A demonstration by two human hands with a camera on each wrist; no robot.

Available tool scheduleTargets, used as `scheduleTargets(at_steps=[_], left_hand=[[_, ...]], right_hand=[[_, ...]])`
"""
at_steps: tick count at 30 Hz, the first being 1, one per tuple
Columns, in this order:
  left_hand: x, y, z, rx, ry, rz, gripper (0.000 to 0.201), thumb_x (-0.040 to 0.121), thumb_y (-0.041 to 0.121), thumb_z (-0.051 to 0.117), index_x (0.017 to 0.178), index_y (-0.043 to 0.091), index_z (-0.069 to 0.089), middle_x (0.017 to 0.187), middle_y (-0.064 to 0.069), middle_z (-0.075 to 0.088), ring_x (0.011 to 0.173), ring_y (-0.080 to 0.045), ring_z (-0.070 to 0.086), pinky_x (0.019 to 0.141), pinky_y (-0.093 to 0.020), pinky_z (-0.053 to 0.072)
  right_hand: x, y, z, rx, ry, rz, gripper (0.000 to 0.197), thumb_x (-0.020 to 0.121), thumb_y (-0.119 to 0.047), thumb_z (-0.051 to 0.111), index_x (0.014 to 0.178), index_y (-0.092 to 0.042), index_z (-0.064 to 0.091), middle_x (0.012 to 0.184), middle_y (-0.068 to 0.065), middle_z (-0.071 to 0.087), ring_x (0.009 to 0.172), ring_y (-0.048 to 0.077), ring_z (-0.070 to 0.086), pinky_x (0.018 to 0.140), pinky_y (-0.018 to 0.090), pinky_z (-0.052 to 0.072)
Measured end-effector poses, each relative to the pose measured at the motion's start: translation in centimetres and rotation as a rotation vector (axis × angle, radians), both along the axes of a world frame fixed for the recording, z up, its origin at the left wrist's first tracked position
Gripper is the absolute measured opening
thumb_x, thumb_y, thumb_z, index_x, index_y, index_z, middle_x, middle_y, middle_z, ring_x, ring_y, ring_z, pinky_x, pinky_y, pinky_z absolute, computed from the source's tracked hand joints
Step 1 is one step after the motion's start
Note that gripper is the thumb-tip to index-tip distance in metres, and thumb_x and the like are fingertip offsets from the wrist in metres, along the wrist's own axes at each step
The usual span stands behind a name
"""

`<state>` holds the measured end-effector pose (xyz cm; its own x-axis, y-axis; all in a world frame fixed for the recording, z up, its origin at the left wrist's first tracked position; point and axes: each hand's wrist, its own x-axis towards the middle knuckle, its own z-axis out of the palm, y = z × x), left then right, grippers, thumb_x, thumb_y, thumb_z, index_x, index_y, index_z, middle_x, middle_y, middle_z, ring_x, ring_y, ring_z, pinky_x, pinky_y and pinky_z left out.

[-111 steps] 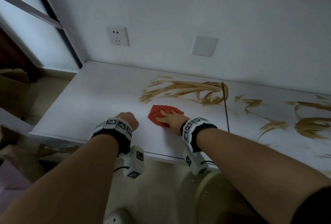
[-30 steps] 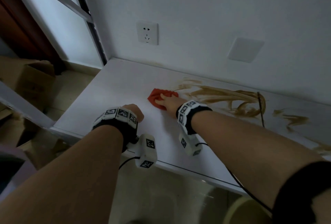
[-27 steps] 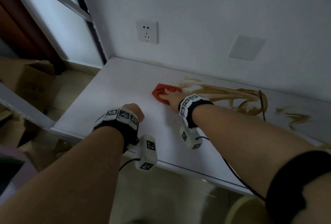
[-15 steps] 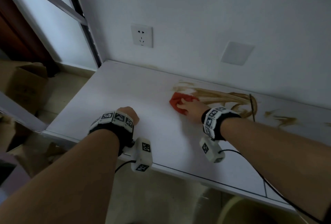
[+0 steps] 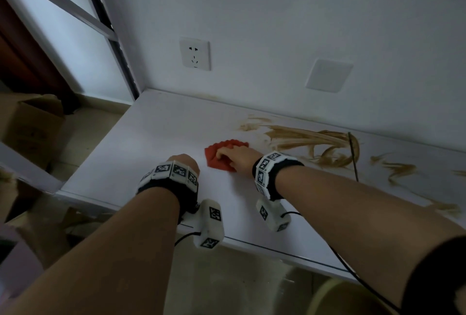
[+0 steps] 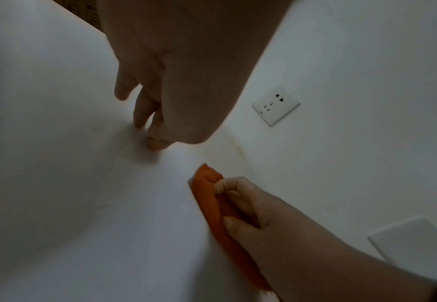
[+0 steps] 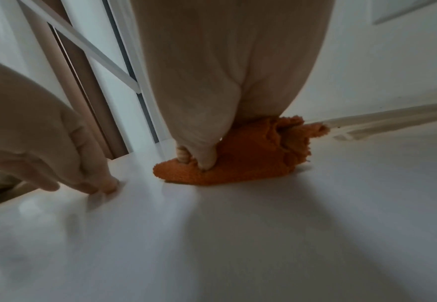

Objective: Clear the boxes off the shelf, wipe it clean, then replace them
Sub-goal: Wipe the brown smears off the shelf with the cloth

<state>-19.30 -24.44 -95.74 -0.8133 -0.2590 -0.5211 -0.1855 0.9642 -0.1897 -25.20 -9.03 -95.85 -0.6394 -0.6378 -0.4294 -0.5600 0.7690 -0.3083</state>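
The right hand point(image 5: 235, 157) presses an orange cloth point(image 5: 219, 156) flat on the white shelf point(image 5: 156, 133), with thumb and fingers curled into the fabric; most of the cloth is hidden under the palm. In the right wrist view the far edge of the cloth point(image 7: 264, 155) is bunched up, and only the thumb and one finger show under the wrist. The left hand point(image 5: 183, 161) rests beside it on the shelf, holding nothing. In the head view the wristband covers its fingers, but in the left wrist view the fingertips point(image 6: 158, 143) point down and touch the surface, loosely bent.

Brown smears point(image 5: 310, 143) lie on the shelf to the right of the cloth, close to the wall; the picture edge cuts them off on the right. A cardboard box point(image 5: 27, 128) stands on the floor at the left, partly out of view. It carries some print, too dark to read. The markers on the wristbands point(image 5: 176, 171) are black and white patterns, not text. On the wall are a socket point(image 5: 194, 55) and a blank plate point(image 5: 327, 75), without any readable writing.
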Motion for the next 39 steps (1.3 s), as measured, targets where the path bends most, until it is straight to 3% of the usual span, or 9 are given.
scheduleTargets(at_steps=[7,12,20,24,27,31,33,37,39], left_hand=[[-0.3,0.1,0.1,0.024,-0.013,0.047,0.03,0.094,0.018,0.047,0.112,0.004,0.065,0.122,-0.011,0.062,0.113,-0.028,0.059,0.098,-0.037,0.049],[-0.7,0.1,-0.3,0.039,-0.018,0.004,0.035,0.098,0.022,0.04,0.121,0.007,0.061,0.133,-0.009,0.055,0.122,-0.025,0.053,0.103,-0.035,0.045],[-0.5,-0.2,0.3,0.039,-0.051,-0.02,0.057,0.098,0.033,0.046,0.147,0.008,0.03,0.154,-0.01,0.025,0.144,-0.025,0.025,0.118,-0.035,0.024],[-0.6,1.2,0.8,0.053,-0.01,0.025,0.041,0.098,0.023,0.042,0.134,0.005,0.047,0.143,-0.009,0.044,0.133,-0.024,0.043,0.111,-0.031,0.035],[-1.3,2.4,0.8,0.117,0.026,0.059,0.036,0.098,0.016,0.037,0.128,0.006,0.054,0.136,-0.01,0.052,0.125,-0.023,0.051,0.102,-0.028,0.04],[-1.5,3.9,0.8,0.128,0.046,0.007,0.041,0.099,0.013,0.034,0.139,0.008,0.044,0.144,-0.01,0.043,0.133,-0.024,0.043,0.108,-0.03,0.035],[-1.5,4.1,0.6,0.129,0.032,-0.006,0.043,0.099,0.013,0.035,0.142,0.008,0.04,0.147,-0.01,0.039,0.136,-0.025,0.039,0.111,-0.03,0.033],[-1.6,4.0,0.5,0.132,0.014,-0.013,0.042,0.101,0.014,0.034,0.141,0.008,0.041,0.148,-0.009,0.039,0.136,-0.024,0.039,0.11,-0.03,0.033],[-1.6,4.1,0.4,0.138,0.014,-0.007,0.041,0.101,0.014,0.034,0.141,0.008,0.043,0.147,-0.009,0.04,0.135,-0.024,0.04,0.109,-0.03,0.033]], right_hand=[[-2.1,3.1,0.1,0.026,0.019,-0.184,0.041,0.1,-0.026,0.034,0.14,-0.02,0.036,0.142,0.012,0.04,0.126,0.027,0.043,0.099,0.028,0.033],[-1.7,7.6,0.6,0.066,0.025,-0.345,0.035,0.098,-0.021,0.037,0.131,-0.013,0.045,0.132,0.015,0.049,0.118,0.03,0.05,0.09,0.029,0.037],[2.1,4.8,0.3,0.105,0.017,0.003,0.031,0.095,-0.018,0.042,0.125,-0.007,0.046,0.131,0.014,0.046,0.117,0.028,0.046,0.098,0.034,0.033],[1.9,1.2,-0.3,0.173,0.011,0.125,0.05,0.094,-0.013,0.047,0.142,-0.016,0.032,0.156,0.007,0.014,0.139,0.033,0.021,0.114,0.046,0.02],[0.7,0.5,-0.5,0.213,-0.025,0.101,0.058,0.097,-0.012,0.04,0.15,-0.022,0.017,0.159,0.003,-0.004,0.145,0.036,0.004,0.117,0.05,0.008],[-0.8,2.1,0.3,0.238,-0.014,0.018,0.056,0.101,-0.017,0.029,0.151,-0.022,0.004,0.158,0.006,-0.01,0.145,0.037,-0.001,0.117,0.047,0.003],[-1.3,3.9,0.9,0.252,-0.01,-0.049,0.056,0.101,-0.018,0.027,0.151,-0.023,0.003,0.158,0.005,-0.01,0.145,0.035,-0.001,0.116,0.047,0.004],[-1.2,7.7,1.6,0.29,0.019,-0.114,0.067,0.095,-0.003,0.04,0.151,-0.019,0.007,0.159,0.008,-0.004,0.145,0.031,0.009,0.117,0.043,0.016],[-0.2,8.7,2.1,0.275,0.024,-0.106,0.061,0.095,-0.002,0.036,0.15,-0.016,0.013,0.158,0.01,0.0,0.145,0.03,0.012,0.117,0.039,0.015]])
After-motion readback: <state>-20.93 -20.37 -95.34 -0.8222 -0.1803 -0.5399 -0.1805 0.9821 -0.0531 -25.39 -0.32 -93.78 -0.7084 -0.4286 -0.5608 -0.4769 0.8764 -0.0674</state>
